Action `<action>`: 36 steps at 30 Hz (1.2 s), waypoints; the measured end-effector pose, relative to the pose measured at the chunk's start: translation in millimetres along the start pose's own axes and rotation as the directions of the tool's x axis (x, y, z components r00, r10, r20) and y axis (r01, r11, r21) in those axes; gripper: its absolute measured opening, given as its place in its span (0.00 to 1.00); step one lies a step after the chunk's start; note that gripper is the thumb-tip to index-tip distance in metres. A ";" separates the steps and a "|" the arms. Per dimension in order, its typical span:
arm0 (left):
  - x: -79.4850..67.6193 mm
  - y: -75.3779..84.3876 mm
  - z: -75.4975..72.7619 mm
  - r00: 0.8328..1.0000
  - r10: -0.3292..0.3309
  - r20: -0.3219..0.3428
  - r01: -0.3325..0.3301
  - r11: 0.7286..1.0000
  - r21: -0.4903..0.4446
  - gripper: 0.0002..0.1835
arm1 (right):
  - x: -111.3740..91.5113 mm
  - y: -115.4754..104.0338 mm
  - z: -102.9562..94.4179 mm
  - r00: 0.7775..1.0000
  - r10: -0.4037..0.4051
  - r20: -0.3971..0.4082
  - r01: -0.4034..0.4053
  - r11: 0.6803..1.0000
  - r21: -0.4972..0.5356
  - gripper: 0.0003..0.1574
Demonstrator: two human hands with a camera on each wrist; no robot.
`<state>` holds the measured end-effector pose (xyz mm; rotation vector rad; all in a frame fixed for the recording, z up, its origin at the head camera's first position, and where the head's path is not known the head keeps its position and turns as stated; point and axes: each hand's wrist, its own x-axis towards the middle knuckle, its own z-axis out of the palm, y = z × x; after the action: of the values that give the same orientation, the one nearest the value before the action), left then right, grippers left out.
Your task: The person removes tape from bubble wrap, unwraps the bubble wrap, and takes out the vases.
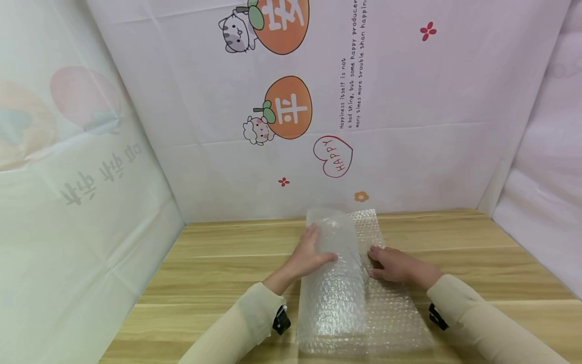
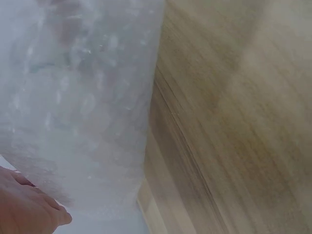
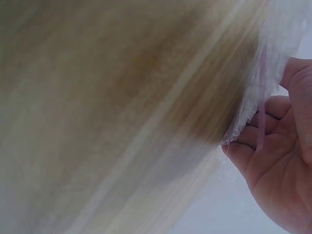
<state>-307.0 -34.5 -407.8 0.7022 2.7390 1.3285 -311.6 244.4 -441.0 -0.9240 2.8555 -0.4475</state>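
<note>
Head view: glossy, dimpled bubble wrap (image 1: 334,298)

Cloth-walled booth: printed sheets (image 1: 400,111) behind, beside wood-grain tabletop (image 1: 218,283).

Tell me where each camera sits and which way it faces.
Head: head-worn, looking forward and down at bubble wrap; left hand, right hand and sleeves show.
Left wrist: worn there, facing bubble wrap and table; left hand shows.
Right wrist: worn there, facing table; right hand shows.
Wrist views share table and bubble wrap.
</note>
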 end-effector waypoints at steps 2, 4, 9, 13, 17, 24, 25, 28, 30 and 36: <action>0.6 1.7 0.5 1.000 0.030 0.007 -0.031 0.999 0.023 0.50 | -0.4 -0.1 0.2 1.000 0.002 0.000 -0.002 1.000 0.003 0.40; 1.2 3.8 1.0 0.998 0.054 0.016 -0.054 0.998 0.035 0.48 | -0.6 0.2 0.6 1.000 0.005 0.001 -0.005 1.000 0.004 0.40; 2.9 7.3 4.2 0.997 0.067 0.044 -0.071 0.993 0.099 0.44 | -0.1 1.6 1.1 1.000 0.015 0.006 -0.015 1.000 -0.006 0.41; 3.1 10.9 9.1 0.998 0.019 0.055 -0.028 0.986 0.166 0.52 | -0.2 0.8 0.1 1.000 0.010 0.003 -0.010 1.000 -0.009 0.41; 2.9 14.3 15.0 0.998 -0.016 0.065 0.002 0.977 0.212 0.61 | -0.6 0.3 -0.3 1.000 -0.004 -0.005 0.004 1.000 -0.011 0.40; 1.8 17.2 19.7 0.994 -0.042 0.106 0.016 0.972 0.236 0.68 | -0.7 0.2 -0.3 1.000 0.004 -0.002 -0.004 1.000 -0.022 0.40; 2.0 17.4 20.1 0.993 -0.044 0.107 0.017 0.971 0.239 0.69 | -0.7 -0.1 -0.5 1.000 0.007 -0.001 -0.007 1.000 -0.022 0.40; 2.3 17.6 20.1 0.992 -0.052 0.118 0.024 0.973 0.228 0.68 | -0.6 -1.6 -1.6 1.000 0.010 0.002 -0.010 1.000 -0.017 0.40; 2.4 17.5 20.1 0.991 -0.063 0.120 0.037 0.977 0.211 0.67 | -0.5 -2.7 -2.3 1.000 0.006 0.002 -0.006 1.000 -0.012 0.40; 2.4 18.1 19.6 0.991 -0.075 0.112 0.056 0.985 0.163 0.65 | -0.1 -2.7 -2.6 1.000 0.007 -0.001 -0.007 1.000 -0.007 0.39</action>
<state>-298.1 -9.3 -406.3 0.6688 2.7690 1.0287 -310.5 242.9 -437.6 -0.9145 2.8622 -0.4373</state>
